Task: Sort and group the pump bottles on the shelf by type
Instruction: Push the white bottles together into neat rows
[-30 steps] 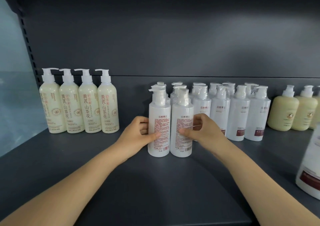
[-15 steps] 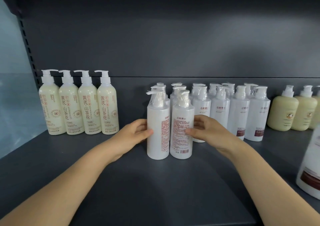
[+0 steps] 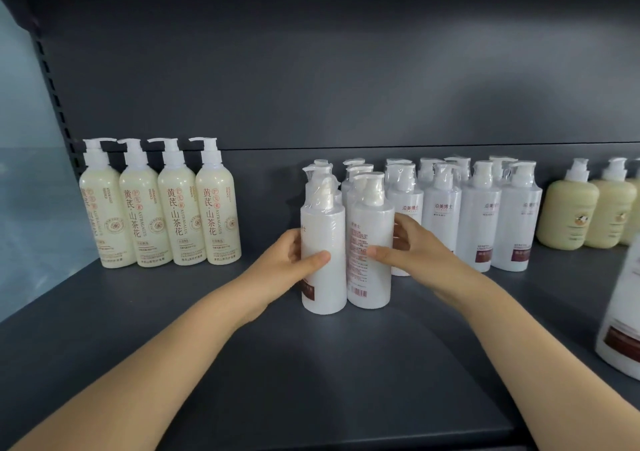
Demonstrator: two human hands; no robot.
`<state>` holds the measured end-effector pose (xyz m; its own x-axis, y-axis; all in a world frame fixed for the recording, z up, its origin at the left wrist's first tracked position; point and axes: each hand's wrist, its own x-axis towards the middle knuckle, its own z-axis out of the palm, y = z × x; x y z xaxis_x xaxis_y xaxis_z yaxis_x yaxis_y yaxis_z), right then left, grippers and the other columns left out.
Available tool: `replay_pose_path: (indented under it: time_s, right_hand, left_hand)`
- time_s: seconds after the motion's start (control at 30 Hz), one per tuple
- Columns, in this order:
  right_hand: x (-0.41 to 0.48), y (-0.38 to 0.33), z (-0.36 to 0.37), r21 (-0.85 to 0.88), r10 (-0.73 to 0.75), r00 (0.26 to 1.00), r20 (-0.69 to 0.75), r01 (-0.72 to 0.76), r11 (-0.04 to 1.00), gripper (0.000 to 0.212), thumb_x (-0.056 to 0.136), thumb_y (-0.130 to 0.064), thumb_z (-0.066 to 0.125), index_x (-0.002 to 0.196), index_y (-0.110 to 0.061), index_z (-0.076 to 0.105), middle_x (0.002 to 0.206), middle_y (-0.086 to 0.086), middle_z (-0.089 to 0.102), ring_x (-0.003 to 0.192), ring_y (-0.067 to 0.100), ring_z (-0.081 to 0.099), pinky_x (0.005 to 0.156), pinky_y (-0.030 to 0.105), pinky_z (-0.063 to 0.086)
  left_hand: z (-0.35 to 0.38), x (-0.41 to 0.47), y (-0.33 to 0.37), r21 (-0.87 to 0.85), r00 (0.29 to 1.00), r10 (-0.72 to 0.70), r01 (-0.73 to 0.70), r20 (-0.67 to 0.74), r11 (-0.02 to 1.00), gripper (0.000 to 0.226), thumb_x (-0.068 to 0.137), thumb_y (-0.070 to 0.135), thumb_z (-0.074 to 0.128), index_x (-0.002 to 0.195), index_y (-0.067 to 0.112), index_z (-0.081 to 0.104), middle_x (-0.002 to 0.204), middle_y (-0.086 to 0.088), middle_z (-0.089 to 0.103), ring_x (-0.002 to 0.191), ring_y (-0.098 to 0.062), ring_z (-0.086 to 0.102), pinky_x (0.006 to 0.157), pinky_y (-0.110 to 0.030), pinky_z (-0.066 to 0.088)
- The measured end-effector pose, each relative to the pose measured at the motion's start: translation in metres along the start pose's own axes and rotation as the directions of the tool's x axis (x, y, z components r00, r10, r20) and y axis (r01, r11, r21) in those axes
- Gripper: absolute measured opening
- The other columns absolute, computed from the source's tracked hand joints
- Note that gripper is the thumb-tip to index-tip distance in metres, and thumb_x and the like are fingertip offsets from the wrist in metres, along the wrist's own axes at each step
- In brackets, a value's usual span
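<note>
A dark grey shelf (image 3: 311,381) holds a cluster of white pump bottles (image 3: 478,218) at centre, four tall cream bottles (image 3: 159,208) well to the left, and squat yellow bottles (image 3: 568,215) at right. In front of the cluster, two white bottles stand touching: the left hand (image 3: 284,263) grips the left bottle (image 3: 323,243), the right hand (image 3: 415,253) grips the right bottle (image 3: 369,243).
</note>
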<state>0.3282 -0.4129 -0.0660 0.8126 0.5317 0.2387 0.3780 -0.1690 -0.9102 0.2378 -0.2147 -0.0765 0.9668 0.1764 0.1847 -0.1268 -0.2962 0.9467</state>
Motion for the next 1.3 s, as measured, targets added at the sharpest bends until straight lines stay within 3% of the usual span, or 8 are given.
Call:
replay_pose_path:
  time_s: [0.13, 0.37, 0.47, 0.6, 0.77, 0.9, 1.03, 1.3]
  right_hand:
    - [0.001, 0.001, -0.004, 0.003, -0.023, 1.0, -0.017, 0.023, 1.0, 0.049, 0.078, -0.02, 0.074, 0.121, -0.024, 0.052, 0.117, -0.01, 0.061, 0.11, 0.011, 0.059, 0.092, 0.032, 0.051]
    - [0.003, 0.004, 0.012, -0.148, -0.044, 0.996, -0.082, 0.032, 0.988, 0.078, 0.052, -0.055, 0.082, 0.117, -0.027, 0.05, 0.117, -0.002, 0.058, 0.103, 0.014, 0.06, 0.084, 0.035, 0.054]
    - [0.0, 0.001, 0.005, -0.063, -0.005, 1.0, -0.008, 0.004, 0.998, 0.06, 0.069, -0.045, 0.077, 0.122, -0.028, 0.052, 0.118, -0.005, 0.061, 0.108, 0.012, 0.059, 0.093, 0.036, 0.051]
    - [-0.003, 0.001, -0.011, 0.07, 0.028, 0.995, 0.1, -0.035, 0.997, 0.038, 0.082, -0.02, 0.069, 0.119, -0.02, 0.06, 0.113, -0.004, 0.069, 0.109, 0.015, 0.064, 0.094, 0.034, 0.05]
    - [-0.001, -0.002, 0.009, -0.047, -0.004, 0.988, -0.156, -0.004, 0.999, 0.049, 0.07, -0.027, 0.08, 0.11, -0.021, 0.051, 0.106, -0.006, 0.062, 0.099, 0.011, 0.061, 0.084, 0.028, 0.051]
    - [-0.004, -0.007, 0.016, -0.082, -0.055, 0.989, -0.135, 0.045, 0.996, 0.047, 0.072, -0.028, 0.079, 0.107, -0.027, 0.047, 0.101, -0.012, 0.06, 0.093, 0.0, 0.057, 0.072, 0.019, 0.047]
    - [-0.007, -0.005, 0.0, -0.062, 0.032, 0.998, 0.054, -0.028, 0.998, 0.039, 0.077, -0.022, 0.075, 0.111, -0.028, 0.059, 0.11, -0.009, 0.066, 0.105, 0.009, 0.06, 0.094, 0.036, 0.05]
    - [-0.004, -0.005, 0.012, -0.174, 0.011, 0.983, -0.182, -0.043, 0.984, 0.052, 0.07, -0.028, 0.08, 0.113, -0.019, 0.053, 0.108, -0.005, 0.061, 0.1, 0.015, 0.06, 0.091, 0.037, 0.052]
  left_hand:
    - [-0.014, 0.002, -0.004, -0.052, 1.0, -0.015, 0.016, 0.025, 0.999, 0.038, 0.084, 0.009, 0.065, 0.115, 0.023, 0.049, 0.122, -0.001, 0.059, 0.111, -0.01, 0.058, 0.094, -0.028, 0.048]
    - [0.009, -0.001, 0.003, 0.25, 0.982, 0.15, -0.118, -0.115, 0.961, 0.041, 0.084, 0.023, 0.065, 0.121, 0.026, 0.048, 0.102, 0.013, 0.054, 0.088, 0.001, 0.055, 0.074, -0.012, 0.046]
    - [0.015, 0.004, 0.0, 0.403, 0.965, 0.179, -0.089, -0.191, 0.911, 0.045, 0.082, 0.036, 0.065, 0.122, 0.02, 0.051, 0.111, 0.0, 0.049, 0.096, -0.012, 0.055, 0.086, -0.027, 0.049]
    - [0.0, 0.005, 0.004, 0.28, 0.994, 0.08, -0.057, -0.072, 0.958, 0.044, 0.083, 0.027, 0.067, 0.121, 0.02, 0.046, 0.106, 0.016, 0.053, 0.094, 0.001, 0.054, 0.077, -0.014, 0.043]
    - [-0.01, 0.003, -0.001, 0.099, 0.999, 0.027, -0.025, -0.022, 0.995, 0.045, 0.084, 0.014, 0.066, 0.122, 0.018, 0.044, 0.112, 0.009, 0.056, 0.096, 0.003, 0.056, 0.078, -0.013, 0.047]
    - [-0.007, 0.003, 0.001, 0.142, 0.993, 0.058, -0.043, -0.106, 0.989, 0.045, 0.079, 0.018, 0.072, 0.113, 0.024, 0.044, 0.099, 0.016, 0.056, 0.09, 0.003, 0.057, 0.07, -0.013, 0.046]
    - [-0.012, 0.003, 0.004, 0.179, 0.998, 0.037, -0.029, -0.041, 0.983, 0.04, 0.08, 0.018, 0.07, 0.111, 0.031, 0.048, 0.102, 0.017, 0.058, 0.095, 0.0, 0.059, 0.081, -0.018, 0.05]
    - [-0.002, 0.005, 0.001, 0.235, 0.986, 0.084, -0.048, -0.145, 0.971, 0.049, 0.079, 0.02, 0.072, 0.122, 0.02, 0.047, 0.098, 0.014, 0.058, 0.086, 0.001, 0.059, 0.069, -0.013, 0.046]
